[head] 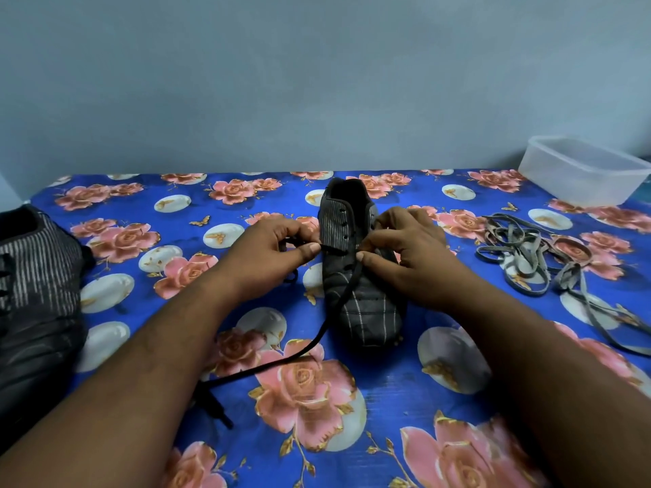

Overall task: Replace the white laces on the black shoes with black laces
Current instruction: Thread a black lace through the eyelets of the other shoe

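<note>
A black shoe (363,304) with thin white stripes stands in the middle of the table, toe towards me. My left hand (271,255) pinches a black lace (338,304) at the shoe's left eyelets. My right hand (405,255) pinches at the right side of the lacing, where the same lace crosses; the lace's long end trails down to the left under my left forearm. A second black shoe (38,297) lies at the left edge. The removed white laces (528,262) lie in a loose tangle on the right.
A blue floral cloth (317,399) covers the table. A clear plastic container (581,170) sits at the back right corner against a pale wall.
</note>
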The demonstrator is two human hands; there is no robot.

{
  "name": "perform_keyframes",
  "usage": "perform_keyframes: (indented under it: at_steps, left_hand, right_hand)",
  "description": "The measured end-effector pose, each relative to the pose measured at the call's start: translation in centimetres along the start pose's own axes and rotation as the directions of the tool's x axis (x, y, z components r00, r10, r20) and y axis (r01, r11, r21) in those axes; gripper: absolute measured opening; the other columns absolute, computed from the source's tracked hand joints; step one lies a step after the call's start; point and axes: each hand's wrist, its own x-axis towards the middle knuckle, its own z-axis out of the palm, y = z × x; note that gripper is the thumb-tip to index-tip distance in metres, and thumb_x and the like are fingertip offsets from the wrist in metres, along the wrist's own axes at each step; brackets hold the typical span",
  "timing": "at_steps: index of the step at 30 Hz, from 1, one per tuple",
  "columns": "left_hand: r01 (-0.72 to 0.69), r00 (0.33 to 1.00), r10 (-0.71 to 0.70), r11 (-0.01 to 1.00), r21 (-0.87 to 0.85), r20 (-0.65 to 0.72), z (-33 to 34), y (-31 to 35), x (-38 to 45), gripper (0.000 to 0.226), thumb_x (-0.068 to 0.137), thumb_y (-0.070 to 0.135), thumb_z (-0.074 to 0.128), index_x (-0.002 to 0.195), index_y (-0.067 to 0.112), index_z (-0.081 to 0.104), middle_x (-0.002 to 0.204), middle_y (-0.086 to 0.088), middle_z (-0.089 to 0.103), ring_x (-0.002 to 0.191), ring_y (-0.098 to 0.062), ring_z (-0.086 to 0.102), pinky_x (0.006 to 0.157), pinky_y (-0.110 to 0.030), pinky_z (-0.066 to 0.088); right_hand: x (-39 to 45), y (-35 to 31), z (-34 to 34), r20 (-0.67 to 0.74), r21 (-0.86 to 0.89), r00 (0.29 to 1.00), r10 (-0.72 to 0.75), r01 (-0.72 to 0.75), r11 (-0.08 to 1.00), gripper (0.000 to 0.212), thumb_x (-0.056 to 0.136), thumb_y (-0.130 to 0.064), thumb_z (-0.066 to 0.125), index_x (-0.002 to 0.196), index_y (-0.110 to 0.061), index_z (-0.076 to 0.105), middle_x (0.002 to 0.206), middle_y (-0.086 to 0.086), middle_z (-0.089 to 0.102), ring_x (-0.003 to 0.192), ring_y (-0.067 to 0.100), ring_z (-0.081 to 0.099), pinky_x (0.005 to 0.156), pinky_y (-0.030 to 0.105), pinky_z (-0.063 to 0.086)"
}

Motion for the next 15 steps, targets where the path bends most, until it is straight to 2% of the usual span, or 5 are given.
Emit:
perform_keyframes:
  at_steps: [3,5,7,12,15]
  left_hand:
    - [0.027,0.999,-0.024,0.995,-0.096,0.032,0.6,0.4,0.0,0.012,0.098,0.023,0.066,0.092,0.015,0.072,0.077,0.008,0.066,0.069,-0.009,0.055,0.065,-0.035,0.053]
    - [0.013,0.999,-0.009,0.99,-0.137,0.031,1.1,0.6,-0.1,0.021,0.095,0.034,0.067,0.091,0.014,0.072,0.082,-0.003,0.069,0.072,-0.01,0.056,0.067,-0.032,0.049]
    - [-0.013,1.0,0.013,0.995,-0.095,0.005,1.7,0.7,0.0,0.022,0.089,0.039,0.073,0.088,0.017,0.071,0.075,0.004,0.069,0.068,-0.007,0.057,0.065,-0.029,0.048]
    - [0.003,1.0,-0.003,0.996,-0.085,-0.006,1.8,0.5,0.3,0.013,0.088,0.029,0.078,0.082,0.02,0.07,0.074,0.001,0.07,0.067,-0.007,0.058,0.065,-0.033,0.048]
    - [-0.032,0.999,0.032,0.999,-0.012,0.004,1.2,0.5,0.3,0.011,0.089,0.027,0.077,0.082,0.022,0.07,0.074,0.011,0.069,0.062,-0.005,0.056,0.062,-0.03,0.048]
  right_hand:
    - [0.1,0.0,0.3,0.026,0.083,0.999,0.03,-0.032,0.996,0.031,0.085,-0.057,0.055,0.097,-0.035,0.074,0.104,-0.008,0.048,0.109,0.017,0.037,0.101,0.048,0.034]
    - [0.2,0.0,0.6,0.016,0.131,0.999,0.044,-0.045,0.99,0.016,0.09,-0.048,0.066,0.095,-0.034,0.073,0.104,-0.007,0.05,0.11,0.017,0.037,0.102,0.051,0.036]
    - [0.2,0.1,0.8,0.007,0.153,0.999,0.045,-0.046,0.987,0.001,0.091,-0.04,0.07,0.09,-0.04,0.069,0.103,-0.007,0.05,0.11,0.017,0.037,0.103,0.053,0.036]
    - [0.2,-0.5,0.8,-0.01,0.236,0.996,0.089,-0.084,0.968,0.019,0.088,-0.041,0.072,0.079,-0.053,0.061,0.099,-0.017,0.047,0.114,0.017,0.037,0.106,0.051,0.034]
    - [0.2,-0.4,0.7,-0.022,0.146,0.997,0.07,-0.066,0.987,0.008,0.086,-0.054,0.067,0.081,-0.05,0.063,0.1,-0.014,0.048,0.113,0.016,0.036,0.104,0.05,0.033]
